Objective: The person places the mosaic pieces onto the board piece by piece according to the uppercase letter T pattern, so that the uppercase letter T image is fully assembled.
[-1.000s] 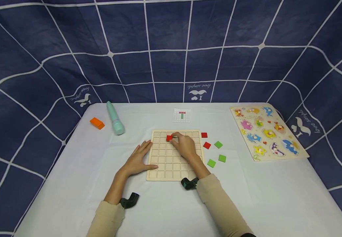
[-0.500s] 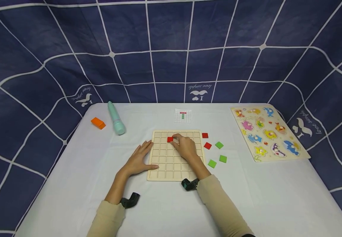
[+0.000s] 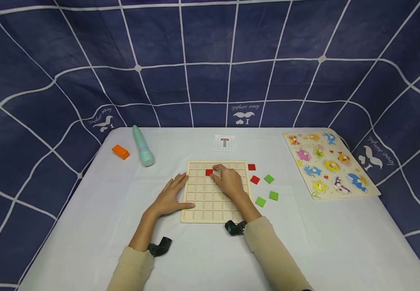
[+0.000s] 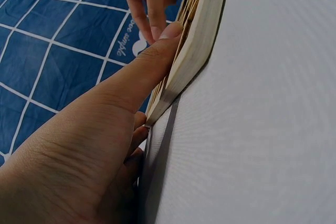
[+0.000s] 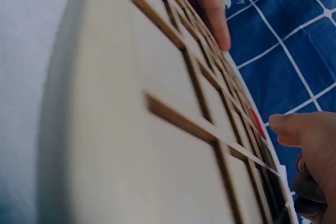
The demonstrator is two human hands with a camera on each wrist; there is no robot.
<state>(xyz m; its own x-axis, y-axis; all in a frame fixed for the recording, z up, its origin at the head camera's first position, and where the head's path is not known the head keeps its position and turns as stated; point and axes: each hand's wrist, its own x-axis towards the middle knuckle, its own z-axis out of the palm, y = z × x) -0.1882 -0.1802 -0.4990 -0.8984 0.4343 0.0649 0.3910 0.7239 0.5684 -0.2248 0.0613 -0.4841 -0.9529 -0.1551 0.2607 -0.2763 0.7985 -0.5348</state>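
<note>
A light wooden grid board (image 3: 210, 198) lies on the table, with one red square tile (image 3: 209, 172) in a cell of its upper left part. My right hand (image 3: 229, 182) is over the board, its thumb and index fingertips just right of that tile. In the right wrist view a small gap shows between the thumb (image 5: 286, 124) and the red tile (image 5: 258, 124); the other fingers are bent. My left hand (image 3: 170, 196) rests along the board's left side, fingers spread, with the thumb (image 4: 152, 56) on the board's edge.
Right of the board lie two loose red tiles (image 3: 255, 180) and several green tiles (image 3: 260, 201). A pattern card (image 3: 224, 143) sits behind it. An animal puzzle board (image 3: 330, 163) is at the right; an orange block (image 3: 120, 152) and a mint-green tapered cylinder (image 3: 143, 146) are at the left.
My right fingers have drawn slightly right from the red tile on the board, whose face now shows more fully. My left hand stays put.
</note>
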